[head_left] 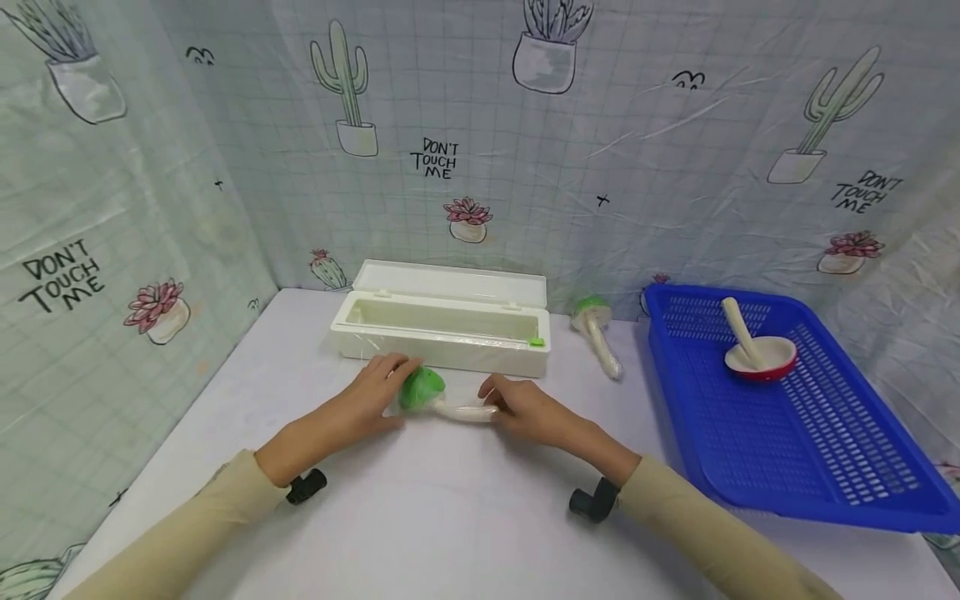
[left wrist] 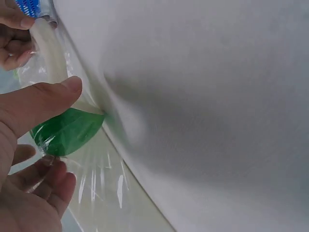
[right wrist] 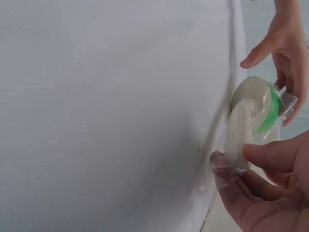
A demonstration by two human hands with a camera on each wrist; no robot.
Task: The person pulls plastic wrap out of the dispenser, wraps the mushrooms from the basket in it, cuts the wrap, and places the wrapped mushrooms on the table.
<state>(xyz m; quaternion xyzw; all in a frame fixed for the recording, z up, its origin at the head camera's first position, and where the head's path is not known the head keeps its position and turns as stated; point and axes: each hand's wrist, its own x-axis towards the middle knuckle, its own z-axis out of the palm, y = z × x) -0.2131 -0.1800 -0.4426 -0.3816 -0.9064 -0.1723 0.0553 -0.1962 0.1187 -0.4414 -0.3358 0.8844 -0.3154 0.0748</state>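
A soup spoon [head_left: 422, 389] with a green bowl and cream handle, wrapped in clear plastic, is in front of the white box. My right hand [head_left: 528, 408] pinches the handle's end between thumb and fingers; the wrap bunches there in the right wrist view, around the handle [right wrist: 239, 128]. At the bowl end, my left hand [head_left: 367, 396] is spread with thumb and fingers apart. In the left wrist view its fingertips are right at the edge of the green bowl [left wrist: 67, 130], with the thumb [left wrist: 63, 92] overlapping the spoon.
Behind the hands stands a long white box [head_left: 442, 354], lid raised, a small green piece at its right end. Another wrapped green spoon [head_left: 600, 337] lies to its right. A blue basket [head_left: 697, 450] on the right holds a red-and-cream spoon [head_left: 761, 358]. Printed cloth [head_left: 480, 108] hangs behind.
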